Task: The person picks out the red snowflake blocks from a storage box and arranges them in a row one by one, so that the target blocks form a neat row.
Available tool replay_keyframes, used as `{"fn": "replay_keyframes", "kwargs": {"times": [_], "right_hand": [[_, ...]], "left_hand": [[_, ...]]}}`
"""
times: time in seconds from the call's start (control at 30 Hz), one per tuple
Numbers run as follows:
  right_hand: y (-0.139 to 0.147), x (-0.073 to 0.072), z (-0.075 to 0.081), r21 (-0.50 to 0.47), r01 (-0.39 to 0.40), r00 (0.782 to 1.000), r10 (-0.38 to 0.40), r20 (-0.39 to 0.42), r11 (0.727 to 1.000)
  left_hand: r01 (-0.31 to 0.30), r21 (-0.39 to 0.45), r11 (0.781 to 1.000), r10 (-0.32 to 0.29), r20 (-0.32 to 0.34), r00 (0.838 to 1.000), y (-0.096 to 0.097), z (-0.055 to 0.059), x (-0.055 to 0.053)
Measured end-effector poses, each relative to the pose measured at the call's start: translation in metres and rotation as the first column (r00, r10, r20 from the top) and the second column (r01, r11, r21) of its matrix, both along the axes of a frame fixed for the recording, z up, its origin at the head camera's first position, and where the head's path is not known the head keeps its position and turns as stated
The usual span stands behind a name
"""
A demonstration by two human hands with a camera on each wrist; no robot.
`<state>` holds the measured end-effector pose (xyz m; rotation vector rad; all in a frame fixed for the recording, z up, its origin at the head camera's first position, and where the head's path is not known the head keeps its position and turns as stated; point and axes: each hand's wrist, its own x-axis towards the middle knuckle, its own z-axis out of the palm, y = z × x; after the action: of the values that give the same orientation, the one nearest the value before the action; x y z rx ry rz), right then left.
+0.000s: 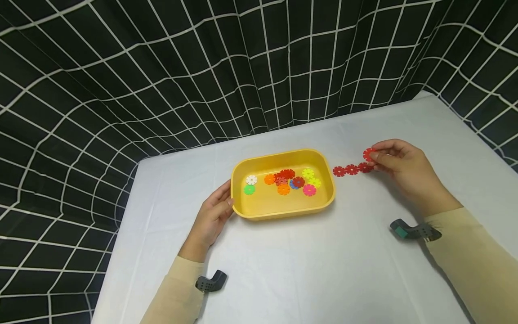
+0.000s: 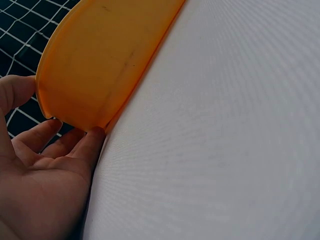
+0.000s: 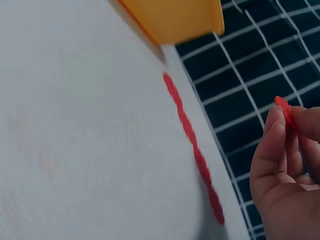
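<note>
A yellow plastic tray [image 1: 279, 212] stands on the table with several colored notched discs in it. My left hand [image 1: 212, 215] holds the tray's left end, thumb near the rim and fingers against the outer wall [image 2: 95, 65]. Between thumb and fingers my right hand [image 1: 408, 173] pinches a red notched disc [image 1: 368, 154], seen edge-on in the right wrist view [image 3: 283, 107]. Just below that hand, a row of red notched discs [image 1: 351, 169] lies flat on the cloth, right of the tray; its right end is partly hidden by the fingers in the head view.
White cloth [image 1: 307, 265] covers the table. A black curtain with a white grid [image 1: 259, 67] hangs behind and along the sides. Inside the tray, a white disc [image 1: 251, 180] and a green disc [image 1: 249, 190] lie at the left, yellow discs [image 1: 308, 173] at the right.
</note>
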<state>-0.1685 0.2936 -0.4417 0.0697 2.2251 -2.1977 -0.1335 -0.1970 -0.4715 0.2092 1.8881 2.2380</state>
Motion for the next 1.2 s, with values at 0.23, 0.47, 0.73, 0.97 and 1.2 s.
{"fn": "replay_keyframes", "kwargs": {"times": [0.23, 0.47, 0.73, 0.97, 1.2], "right_hand": [[0.022, -0.003, -0.007, 0.12, 0.073, 0.997, -0.076, 0.022, 0.99], [0.041, -0.006, -0.015, 0.321, 0.108, 0.984, -0.147, 0.098, 0.941], [0.052, -0.006, -0.021, 0.447, 0.115, 0.977, -0.183, 0.112, 0.887], [0.053, -0.006, -0.024, 0.604, 0.082, 0.983, -0.164, 0.083, 0.793], [0.05, -0.007, -0.026, 0.663, 0.065, 0.987, -0.145, 0.066, 0.745]], "left_hand": [[0.013, 0.012, 1.0, -0.013, -0.008, 1.0, 0.0, 0.001, 0.0], [0.013, 0.016, 1.0, -0.013, 0.001, 1.0, 0.002, 0.002, 0.0], [0.014, 0.016, 1.0, -0.014, -0.005, 1.0, 0.001, 0.002, 0.0], [0.005, 0.007, 1.0, -0.004, -0.006, 1.0, 0.001, 0.003, 0.001], [-0.007, 0.005, 1.0, 0.007, 0.003, 1.0, 0.001, 0.003, 0.002]]}}
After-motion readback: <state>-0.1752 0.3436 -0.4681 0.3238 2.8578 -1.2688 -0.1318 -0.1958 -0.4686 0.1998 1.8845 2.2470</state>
